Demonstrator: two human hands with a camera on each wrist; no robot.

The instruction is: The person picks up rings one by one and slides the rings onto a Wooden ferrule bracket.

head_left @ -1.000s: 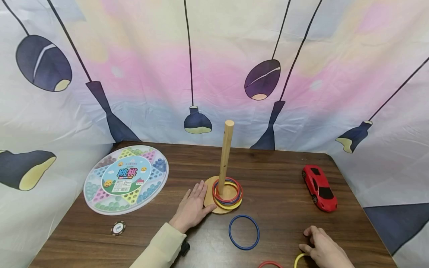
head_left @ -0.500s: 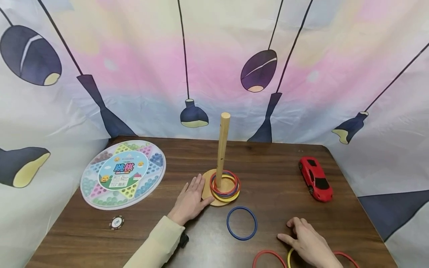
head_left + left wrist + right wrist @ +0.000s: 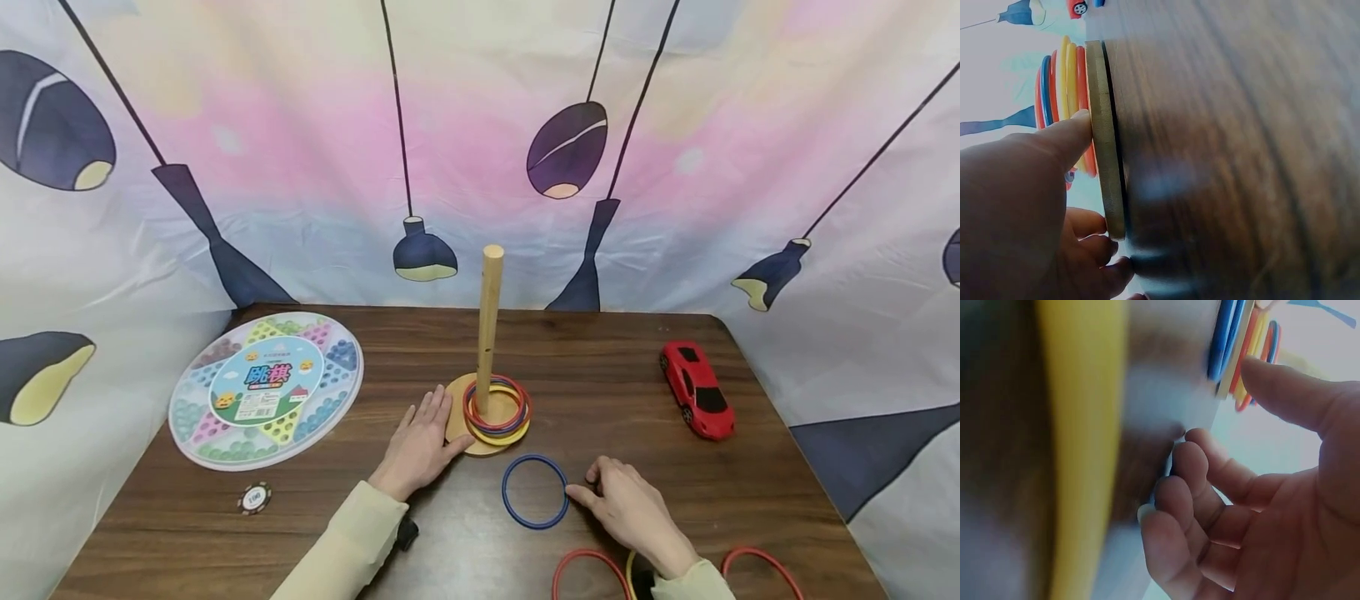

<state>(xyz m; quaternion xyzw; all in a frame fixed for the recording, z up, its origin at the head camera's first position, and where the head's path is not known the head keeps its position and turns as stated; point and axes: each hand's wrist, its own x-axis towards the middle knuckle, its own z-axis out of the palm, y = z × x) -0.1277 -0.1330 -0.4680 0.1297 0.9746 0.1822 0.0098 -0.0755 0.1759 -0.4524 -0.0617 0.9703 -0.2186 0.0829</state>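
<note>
A wooden peg (image 3: 489, 325) stands upright on a round wooden base (image 3: 459, 417), with several coloured rings (image 3: 504, 438) stacked around its foot. My left hand (image 3: 416, 450) lies at the base's left side. In the left wrist view, its thumb (image 3: 1079, 128) touches the base beside the rings and other fingers lie at its edge. A blue ring (image 3: 534, 457) lies flat in front of the base. Just right of that ring is my right hand (image 3: 633, 508), its thumb tip at the ring's edge. Its fingers are loosely bent and hold nothing in the right wrist view.
Two red rings (image 3: 588, 553) lie at the front, with a yellow ring (image 3: 1085, 450) between them, partly under my right wrist. A red toy car (image 3: 697, 390) stands at right. A round Chinese checkers set (image 3: 266, 392) and a poker chip (image 3: 255, 498) lie at left.
My right hand has moved left and forward, from beside the yellow ring to the blue ring. My left hand stays at the base. The head view has shifted slightly.
</note>
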